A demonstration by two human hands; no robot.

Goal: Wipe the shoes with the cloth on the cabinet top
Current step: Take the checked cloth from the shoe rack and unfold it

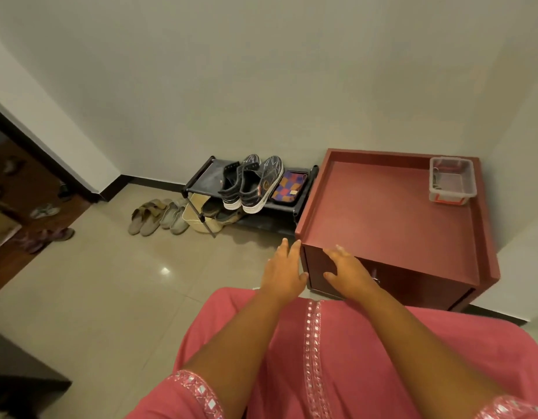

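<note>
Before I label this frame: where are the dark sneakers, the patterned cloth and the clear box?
dark sneakers point(252, 184), head view, upper of the right shoe.
patterned cloth point(289, 186), head view, its middle.
clear box point(452, 180), head view, front wall.

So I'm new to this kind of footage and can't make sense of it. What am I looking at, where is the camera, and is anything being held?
This is one picture from a camera worn on a person's head, looking forward and down. The two bare arms are theirs: the left hand and right hand reach out with relaxed fingers at the front corner of a red cabinet, holding nothing. On the cabinet top sits a clear plastic box. Beside it, a low black rack carries a pair of dark sneakers and a chequered cloth. More shoes lie on the floor.
</note>
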